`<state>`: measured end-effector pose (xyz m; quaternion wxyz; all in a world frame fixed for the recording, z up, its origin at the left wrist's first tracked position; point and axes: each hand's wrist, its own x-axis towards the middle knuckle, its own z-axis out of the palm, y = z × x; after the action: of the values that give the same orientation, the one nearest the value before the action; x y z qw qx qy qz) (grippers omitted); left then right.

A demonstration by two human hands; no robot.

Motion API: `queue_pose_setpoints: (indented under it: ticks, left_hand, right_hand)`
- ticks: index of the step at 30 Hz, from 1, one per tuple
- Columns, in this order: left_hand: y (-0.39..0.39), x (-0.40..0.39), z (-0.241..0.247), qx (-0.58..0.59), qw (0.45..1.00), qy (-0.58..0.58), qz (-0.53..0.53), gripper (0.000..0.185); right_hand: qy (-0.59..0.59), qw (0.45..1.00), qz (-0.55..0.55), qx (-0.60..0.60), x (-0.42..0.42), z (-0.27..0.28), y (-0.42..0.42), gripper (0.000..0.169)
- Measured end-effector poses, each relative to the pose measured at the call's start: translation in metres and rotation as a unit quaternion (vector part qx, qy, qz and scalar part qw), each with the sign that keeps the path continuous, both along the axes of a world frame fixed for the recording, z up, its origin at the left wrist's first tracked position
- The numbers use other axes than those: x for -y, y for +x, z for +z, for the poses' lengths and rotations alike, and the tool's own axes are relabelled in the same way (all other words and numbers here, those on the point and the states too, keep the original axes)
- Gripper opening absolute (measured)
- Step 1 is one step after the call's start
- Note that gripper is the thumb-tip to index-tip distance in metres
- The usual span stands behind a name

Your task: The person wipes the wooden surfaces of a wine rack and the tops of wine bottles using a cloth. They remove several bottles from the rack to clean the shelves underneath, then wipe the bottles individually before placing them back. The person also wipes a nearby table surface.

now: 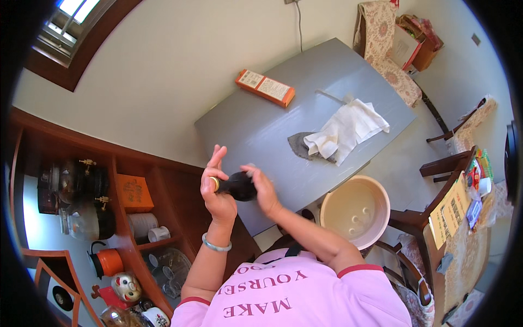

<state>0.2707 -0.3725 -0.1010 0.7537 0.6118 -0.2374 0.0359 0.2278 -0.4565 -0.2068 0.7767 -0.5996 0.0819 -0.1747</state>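
A dark bottle (241, 187) with a gold-coloured cap (214, 184) is held sideways between my hands, above the near end of the grey table (261, 135). My left hand (218, 202) grips it at the neck and cap end, some fingers stretched out; a pale bangle circles that wrist. Around the wide base end curls my right hand (266, 194). Part of the bottle's surface is hidden by the fingers. Farther along the tabletop lie a crumpled white cloth (347, 126) and, partly beneath it, a dark grey cloth (300, 145).
An orange box (265, 88) lies near the wall-side table edge. At right, a beige basin (355, 212) holding water stands beside the table. Wooden shelves (141, 245) with jars and cups line my left. Cloth-covered chairs (386, 61) and a cluttered side table (461, 253) stand to the right.
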Motion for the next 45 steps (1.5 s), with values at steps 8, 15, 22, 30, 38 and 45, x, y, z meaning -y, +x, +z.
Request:
queue_pose_setpoints:
  ticks: [8,15,22,30,38,45]
  left_hand:
    - [-0.002,0.005,0.004,-0.018,1.000,0.005,0.021,0.028]
    - [0.001,-0.002,0.003,-0.002,1.000,0.025,0.013,0.038]
    - [-0.004,-0.018,0.010,-0.049,0.994,0.087,-0.048,0.056]
    - [-0.009,-0.035,0.048,0.129,0.919,0.368,-0.055,0.047]
    - [-0.010,-0.010,0.029,0.078,0.980,0.170,-0.065,0.019]
    - [-0.028,-0.005,0.031,0.009,0.990,0.137,0.011,0.017]
  right_hand:
    - [-0.093,0.991,-0.093,0.036,-0.016,0.000,-0.012,0.048]
    - [0.143,0.983,0.018,-0.112,-0.002,-0.064,-0.006,0.051]
    - [0.359,0.930,0.061,0.045,0.006,0.069,-0.021,0.034]
    - [-0.266,0.947,-0.092,0.157,-0.013,0.069,-0.023,0.050]
    - [-0.225,0.943,-0.153,0.192,-0.030,0.069,-0.017,0.041]
    - [-0.316,0.912,-0.213,0.151,-0.023,0.014,-0.026,0.044]
